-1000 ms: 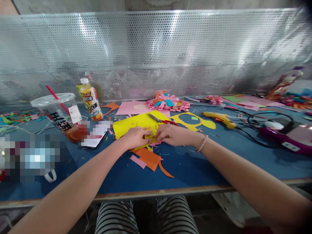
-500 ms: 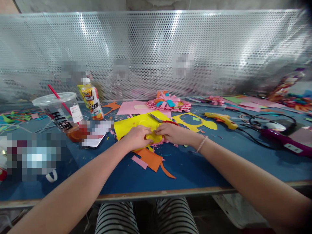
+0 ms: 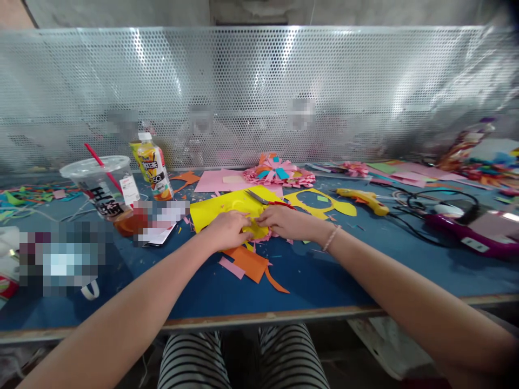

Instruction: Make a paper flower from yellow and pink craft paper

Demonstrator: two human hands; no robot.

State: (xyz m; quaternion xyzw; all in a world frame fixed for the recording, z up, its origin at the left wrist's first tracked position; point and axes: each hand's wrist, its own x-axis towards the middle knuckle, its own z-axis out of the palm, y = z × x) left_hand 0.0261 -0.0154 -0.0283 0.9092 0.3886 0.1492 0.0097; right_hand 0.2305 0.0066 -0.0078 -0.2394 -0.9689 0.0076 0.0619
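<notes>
My left hand [image 3: 231,229] is closed at the left side of a small yellow paper piece [image 3: 256,231], its fingertips pressed on the edge. On the other side my right hand [image 3: 281,221] grips the same piece between thumb and fingers. Pink fringed paper [image 3: 266,236] shows just beneath the yellow piece, partly hidden by my hands. Behind them spreads a larger yellow sheet [image 3: 206,210]. Scissors [image 3: 258,198] with red handles lie on that sheet, the handles right behind my right hand. Orange paper [image 3: 253,263] and a pink strip [image 3: 231,268] lie in front.
A pink layered paper flower [image 3: 278,172] and a cut-out yellow sheet [image 3: 302,199] lie behind. To the right are a yellow glue gun [image 3: 363,200] and a purple corded tool [image 3: 466,232]. A plastic cup [image 3: 101,189], a drink bottle [image 3: 153,167] and a phone [image 3: 164,224] stand or lie left.
The camera view has shifted slightly. Both hands stay at the small yellow piece, with only slight finger movement.
</notes>
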